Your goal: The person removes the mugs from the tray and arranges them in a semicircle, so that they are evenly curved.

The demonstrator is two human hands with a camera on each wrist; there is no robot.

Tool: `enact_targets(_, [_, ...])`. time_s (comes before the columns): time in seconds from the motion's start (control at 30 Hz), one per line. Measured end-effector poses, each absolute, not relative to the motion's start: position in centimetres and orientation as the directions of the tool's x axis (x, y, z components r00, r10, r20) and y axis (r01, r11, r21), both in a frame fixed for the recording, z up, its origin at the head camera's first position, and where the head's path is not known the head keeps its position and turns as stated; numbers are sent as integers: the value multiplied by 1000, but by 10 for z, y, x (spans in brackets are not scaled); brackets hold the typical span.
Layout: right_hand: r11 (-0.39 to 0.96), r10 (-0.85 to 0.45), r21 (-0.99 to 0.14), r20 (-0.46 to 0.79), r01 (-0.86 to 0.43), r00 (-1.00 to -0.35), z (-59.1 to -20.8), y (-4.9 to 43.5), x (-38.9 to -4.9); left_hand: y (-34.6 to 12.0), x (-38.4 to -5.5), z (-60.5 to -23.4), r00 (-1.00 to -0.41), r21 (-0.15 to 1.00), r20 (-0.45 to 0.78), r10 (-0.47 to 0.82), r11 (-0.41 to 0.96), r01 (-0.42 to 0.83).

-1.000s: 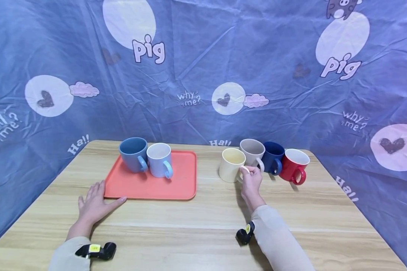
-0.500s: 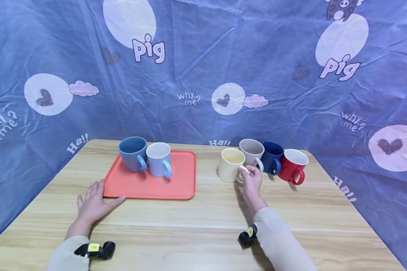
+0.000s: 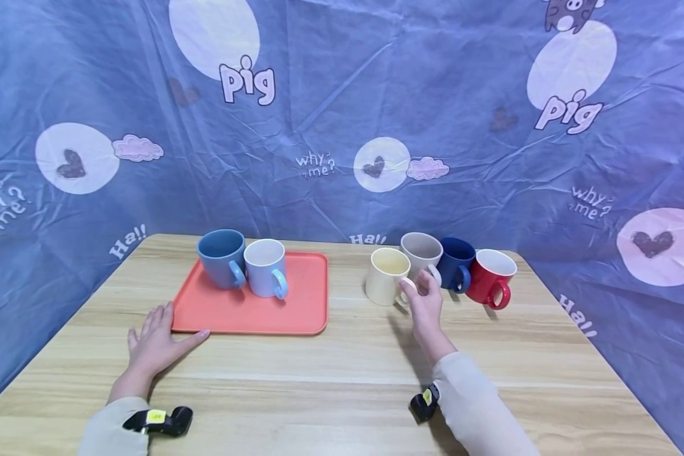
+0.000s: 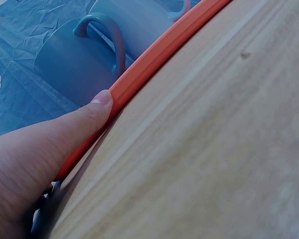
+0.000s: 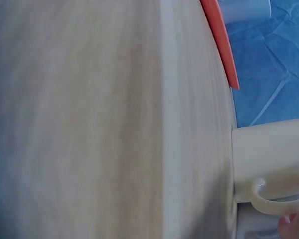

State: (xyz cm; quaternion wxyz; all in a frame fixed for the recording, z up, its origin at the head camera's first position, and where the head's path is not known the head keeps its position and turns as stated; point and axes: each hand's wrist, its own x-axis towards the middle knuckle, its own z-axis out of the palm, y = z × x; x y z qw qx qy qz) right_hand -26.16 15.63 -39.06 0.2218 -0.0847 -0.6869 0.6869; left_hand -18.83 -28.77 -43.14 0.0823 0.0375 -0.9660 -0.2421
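A cream mug stands upright on the wooden table, its handle turned toward my right hand. The thumb and fingers of that hand are parted beside the handle; whether they still touch it I cannot tell. Only fingertips of it show at the lower right of the right wrist view. My left hand lies spread at the near left corner of an orange-red tray, its thumb against the rim. On the tray stand a dark teal-blue mug and a light blue mug, side by side.
Right of the cream mug stand a grey mug, a navy mug and a red mug, close together. Behind the wooden table hangs a blue printed cloth.
My right hand has drawn slightly right of the cream mug's handle, and its thumb and fingers have spread from a pinch. The mugs, tray and left hand stay in place.
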Motion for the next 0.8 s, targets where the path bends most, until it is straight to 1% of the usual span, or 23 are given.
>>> enact_targets(0.2, [155,362,-948,316,-278,-877,-379,153,-257,-288,-188,-432,-984,472,142,-112,881,-33])
enact_targets(0.43, [270,292,-883,455,-384,-841,-364,142,-259,-288,-189,-432,-985,472,134,-109,881,-34])
enact_targets(0.57, [279,262,-869,479,-410,-838,-354,131,-261,-288,-190,-433,-985,471,132,-110,881,-35])
enact_targets(0.8, [239,205,-863,493,-446,-845,-344,104,-266,-288,-189,-433,-985,471,132,-113,881,-38])
